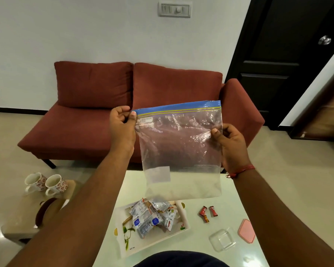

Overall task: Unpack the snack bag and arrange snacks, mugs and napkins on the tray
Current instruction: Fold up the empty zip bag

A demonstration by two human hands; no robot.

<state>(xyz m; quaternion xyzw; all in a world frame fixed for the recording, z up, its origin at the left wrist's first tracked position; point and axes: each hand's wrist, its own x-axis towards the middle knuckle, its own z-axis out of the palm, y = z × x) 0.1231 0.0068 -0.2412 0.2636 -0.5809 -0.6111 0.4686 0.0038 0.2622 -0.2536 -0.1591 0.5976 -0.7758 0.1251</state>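
Snack packets (150, 216) sit dumped in a heap on the tray (184, 214) right below, so the zip bag (179, 149) looks empty, far as I can tell through the plastic. Left hand (121, 126) pinches its top corner, right hand (229, 143) pinches the side, holding it up flat. Mugs (44, 183) wait off to the left.

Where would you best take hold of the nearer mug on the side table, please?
By its handle. The mug lies tilted beside the other mug, mouth facing the camera, handle sticking out at its near lower side. Come from that near side; the other mug blocks its far-left flank.
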